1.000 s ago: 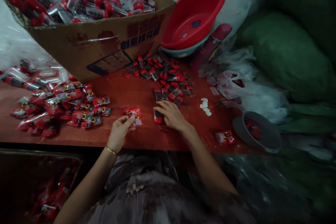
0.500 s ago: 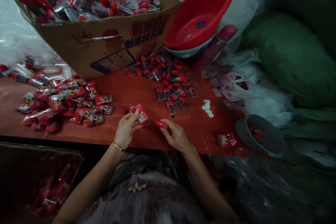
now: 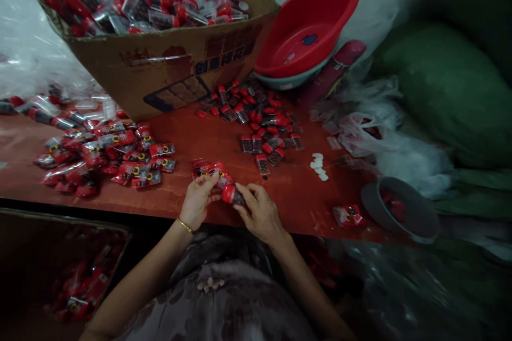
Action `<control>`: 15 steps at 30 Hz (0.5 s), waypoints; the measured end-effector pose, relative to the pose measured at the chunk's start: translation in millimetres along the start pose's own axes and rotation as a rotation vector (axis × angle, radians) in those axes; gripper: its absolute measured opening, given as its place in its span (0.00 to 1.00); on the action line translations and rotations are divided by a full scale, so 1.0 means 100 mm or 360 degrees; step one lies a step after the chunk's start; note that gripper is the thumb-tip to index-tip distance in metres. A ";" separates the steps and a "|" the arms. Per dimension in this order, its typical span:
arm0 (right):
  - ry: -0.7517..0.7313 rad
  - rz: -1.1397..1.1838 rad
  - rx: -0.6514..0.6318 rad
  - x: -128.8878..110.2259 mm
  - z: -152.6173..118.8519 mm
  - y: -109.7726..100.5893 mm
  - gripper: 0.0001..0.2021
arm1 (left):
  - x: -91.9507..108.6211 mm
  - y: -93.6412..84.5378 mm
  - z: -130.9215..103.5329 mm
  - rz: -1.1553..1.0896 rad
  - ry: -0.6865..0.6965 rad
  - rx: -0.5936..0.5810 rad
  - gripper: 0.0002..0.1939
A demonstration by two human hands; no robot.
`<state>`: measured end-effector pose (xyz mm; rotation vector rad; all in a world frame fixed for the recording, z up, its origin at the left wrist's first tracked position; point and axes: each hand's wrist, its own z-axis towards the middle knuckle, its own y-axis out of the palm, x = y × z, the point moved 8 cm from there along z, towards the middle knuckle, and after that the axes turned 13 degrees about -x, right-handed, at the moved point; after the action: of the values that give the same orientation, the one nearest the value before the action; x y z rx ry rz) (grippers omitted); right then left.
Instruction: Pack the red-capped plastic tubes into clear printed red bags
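My left hand (image 3: 197, 201) pinches a red printed plastic packet (image 3: 222, 172) over the front part of the table. In my right hand (image 3: 262, 214) is a small clear container with a red cap (image 3: 229, 193) and dark contents, tilted with its cap toward the packet. The two nearly meet; whether the cap touches the packet's mouth I cannot tell. Beyond my hands lies a heap of like red-capped containers (image 3: 256, 144). To the left is a pile of filled red packets (image 3: 136, 168). Another red packet (image 3: 200, 167) lies partly behind my left fingers.
A cardboard box (image 3: 168, 58) full of red-capped containers stands at the back left. Red basin (image 3: 312, 26), bottle (image 3: 328, 74) and plastic bags (image 3: 364, 133) sit back right. Grey bowl (image 3: 374, 208), a packet (image 3: 348, 215) and white pieces (image 3: 319, 167) lie right. A lower-left box (image 3: 116, 264) holds packets.
My right hand has brought the red-capped container left, up to the packet in my left hand. The whole view has shifted slightly.
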<state>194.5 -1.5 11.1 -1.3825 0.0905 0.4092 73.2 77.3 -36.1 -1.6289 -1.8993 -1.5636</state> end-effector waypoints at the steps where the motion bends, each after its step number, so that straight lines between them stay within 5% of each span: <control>1: 0.0021 0.0010 0.0036 0.01 -0.01 0.00 0.22 | 0.00 0.01 0.00 0.0004 -0.0006 -0.0002 0.24; 15: 0.0143 0.0602 0.0232 0.07 -0.01 -0.01 0.20 | 0.08 0.07 0.06 0.0395 0.0298 -0.0140 0.17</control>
<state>201.4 -0.7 9.6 -1.2386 0.4521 0.6418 78.8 85.6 -28.8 -1.6160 -1.4923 -1.6484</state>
